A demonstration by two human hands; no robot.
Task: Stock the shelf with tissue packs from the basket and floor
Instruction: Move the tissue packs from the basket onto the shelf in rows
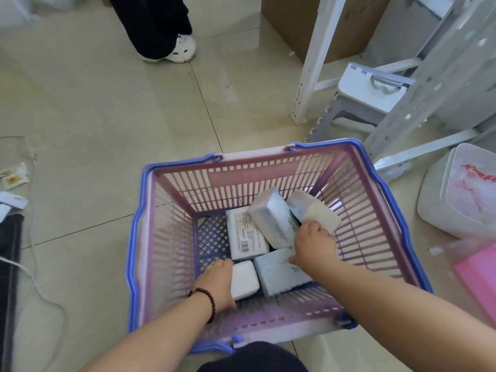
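A pink basket (241, 173) with a blue rim stands on the floor below me, holding several pale blue and white tissue packs. My left hand (216, 277) is down inside it, fingers wrapped on the near-left white tissue pack (244, 277). My right hand (314, 241) reaches in on the right and closes on the end of the far-right tissue pack (308, 208). Another pack (273, 216) leans tilted in the middle, one lies label-up (245, 234), and one lies flat near me (279, 272). The white metal shelf frame (316, 57) rises at the upper right.
A folded grey step stool (357, 103) leans beside the shelf legs. A white plastic tub (461, 194) and a pink item (480, 275) sit on the right. Another person's leg and white shoe (182, 48) stand at the top. A white cable (32, 264) and scraps lie left.
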